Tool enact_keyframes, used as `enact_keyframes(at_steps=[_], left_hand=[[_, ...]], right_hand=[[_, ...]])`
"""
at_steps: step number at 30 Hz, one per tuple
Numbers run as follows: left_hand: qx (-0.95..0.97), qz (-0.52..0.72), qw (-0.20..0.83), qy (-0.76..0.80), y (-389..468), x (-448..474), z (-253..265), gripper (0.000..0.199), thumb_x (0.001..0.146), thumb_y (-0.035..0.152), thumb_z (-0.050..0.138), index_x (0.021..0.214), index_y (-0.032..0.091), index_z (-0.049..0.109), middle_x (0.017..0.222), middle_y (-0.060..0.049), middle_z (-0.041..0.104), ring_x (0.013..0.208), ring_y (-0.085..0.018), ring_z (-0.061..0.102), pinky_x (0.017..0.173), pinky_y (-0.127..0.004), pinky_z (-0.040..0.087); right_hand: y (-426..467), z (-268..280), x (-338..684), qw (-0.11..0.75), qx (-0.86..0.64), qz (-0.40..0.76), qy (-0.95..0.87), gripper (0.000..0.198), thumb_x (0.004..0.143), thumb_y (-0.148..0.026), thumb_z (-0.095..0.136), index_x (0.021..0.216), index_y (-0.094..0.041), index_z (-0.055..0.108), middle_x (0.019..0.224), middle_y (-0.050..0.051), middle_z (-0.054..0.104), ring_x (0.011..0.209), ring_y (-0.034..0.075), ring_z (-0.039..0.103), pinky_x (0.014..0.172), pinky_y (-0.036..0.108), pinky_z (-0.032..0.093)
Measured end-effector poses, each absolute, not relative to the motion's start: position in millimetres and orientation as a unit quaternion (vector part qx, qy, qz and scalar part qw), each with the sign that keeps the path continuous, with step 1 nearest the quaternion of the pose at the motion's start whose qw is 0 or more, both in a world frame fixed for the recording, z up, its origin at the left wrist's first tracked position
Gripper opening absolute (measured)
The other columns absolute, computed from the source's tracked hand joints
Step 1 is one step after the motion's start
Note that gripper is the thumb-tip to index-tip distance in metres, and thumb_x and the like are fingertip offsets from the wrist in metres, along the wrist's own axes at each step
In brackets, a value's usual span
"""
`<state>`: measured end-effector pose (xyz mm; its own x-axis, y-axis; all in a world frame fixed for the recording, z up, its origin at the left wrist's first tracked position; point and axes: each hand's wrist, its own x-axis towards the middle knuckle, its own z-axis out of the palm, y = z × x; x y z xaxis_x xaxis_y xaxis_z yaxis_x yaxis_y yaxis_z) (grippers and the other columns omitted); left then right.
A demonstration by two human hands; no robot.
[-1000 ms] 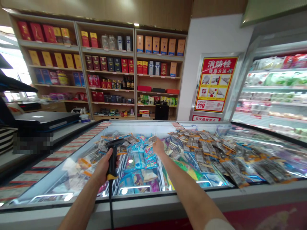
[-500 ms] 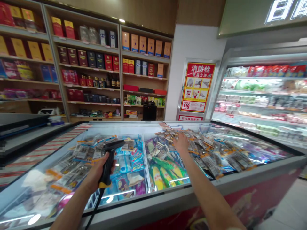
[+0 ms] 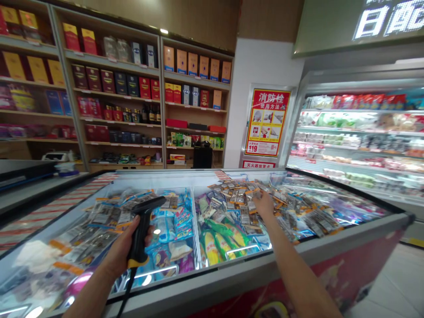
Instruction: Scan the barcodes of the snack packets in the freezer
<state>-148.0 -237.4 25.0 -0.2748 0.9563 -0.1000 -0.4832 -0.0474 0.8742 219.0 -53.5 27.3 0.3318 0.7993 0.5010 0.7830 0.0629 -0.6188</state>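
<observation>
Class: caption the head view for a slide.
At a chest freezer, the left hand holds a corded scanner; the right hand is at orange-edged packets.

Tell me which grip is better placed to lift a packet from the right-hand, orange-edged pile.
Right, most likely: the right grip is at those orange-edged packets, while the left grip holds the black scanner and sits farther from them.

Head view forward-down, freezer (image 3: 347,242) apparently near

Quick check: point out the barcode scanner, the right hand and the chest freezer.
Barcode scanner (image 3: 139,240), head view: its handle.
Right hand (image 3: 265,206), head view: back of the hand.
Chest freezer (image 3: 347,244), head view: its front rim.
</observation>
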Motion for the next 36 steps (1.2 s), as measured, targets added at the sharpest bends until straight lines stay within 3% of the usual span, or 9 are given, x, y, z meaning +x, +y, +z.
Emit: enact_keyframes(at_steps=[3, 6, 11, 17, 29, 36], left_hand=[[0.279, 0.666, 0.546, 0.425, -236, -148, 24, 0.022, 0.077, 0.033, 0.046, 0.084, 0.014, 0.054, 0.055, 0.000, 0.055, 0.040, -0.008, 0.047, 0.036, -0.018, 0.039], [0.293, 0.658, 0.548, 0.425, -235, -146, 24, 0.022, 0.075, 0.034, 0.049, 0.084, 0.015, 0.053, 0.053, 0.001, 0.053, 0.040, -0.008, 0.047, 0.036, -0.019, 0.039], [0.316, 0.644, 0.518, 0.466, -236, -138, 32, 0.024, 0.075, 0.038, 0.049, 0.074, 0.014, 0.051, 0.052, 0.000, 0.055, 0.039, -0.007, 0.046, 0.036, -0.017, 0.036], [0.372, 0.622, 0.506, 0.468, -238, -123, 41, 0.031, 0.068, 0.045, 0.054, 0.069, 0.014, 0.052, 0.051, 0.001, 0.054, 0.038, -0.007, 0.046, 0.036, -0.018, 0.035], [0.410, 0.601, 0.499, 0.472, -235, -106, 46, 0.034, 0.066, 0.047, 0.055, 0.061, 0.013, 0.052, 0.049, 0.001, 0.053, 0.038, -0.007, 0.044, 0.036, -0.018, 0.032], [0.389, 0.610, 0.517, 0.458, -233, -102, 43, 0.032, 0.067, 0.046, 0.054, 0.068, 0.014, 0.054, 0.055, 0.000, 0.055, 0.041, -0.007, 0.047, 0.038, -0.018, 0.036]], right_hand=[[-51, 31, 192, 0.561, -0.590, 0.057, -0.578, 0.023, 0.063, -0.030, 0.051, 0.078, -0.014, 0.059, 0.070, 0.008, 0.062, 0.066, 0.021, 0.057, 0.064, 0.033, 0.042], [-55, 31, 143, 0.608, -0.511, 0.113, -0.597, 0.026, 0.066, -0.033, 0.048, 0.083, -0.015, 0.054, 0.069, 0.006, 0.061, 0.063, 0.019, 0.056, 0.061, 0.030, 0.042], [-62, 8, 70, 0.594, -0.458, 0.198, -0.631, 0.027, 0.069, -0.035, 0.046, 0.088, -0.015, 0.050, 0.071, 0.005, 0.060, 0.063, 0.018, 0.056, 0.060, 0.028, 0.041], [-59, -16, 54, 0.599, -0.410, 0.269, -0.633, 0.029, 0.069, -0.036, 0.047, 0.089, -0.016, 0.049, 0.074, 0.004, 0.062, 0.064, 0.017, 0.057, 0.059, 0.028, 0.042], [-61, -21, 55, 0.598, -0.414, 0.257, -0.636, 0.027, 0.069, -0.036, 0.047, 0.088, -0.017, 0.049, 0.072, 0.004, 0.063, 0.063, 0.018, 0.057, 0.059, 0.028, 0.042], [-69, -16, 57, 0.595, -0.428, 0.247, -0.634, 0.024, 0.069, -0.036, 0.047, 0.083, -0.017, 0.047, 0.073, 0.005, 0.060, 0.065, 0.017, 0.056, 0.064, 0.028, 0.042]])
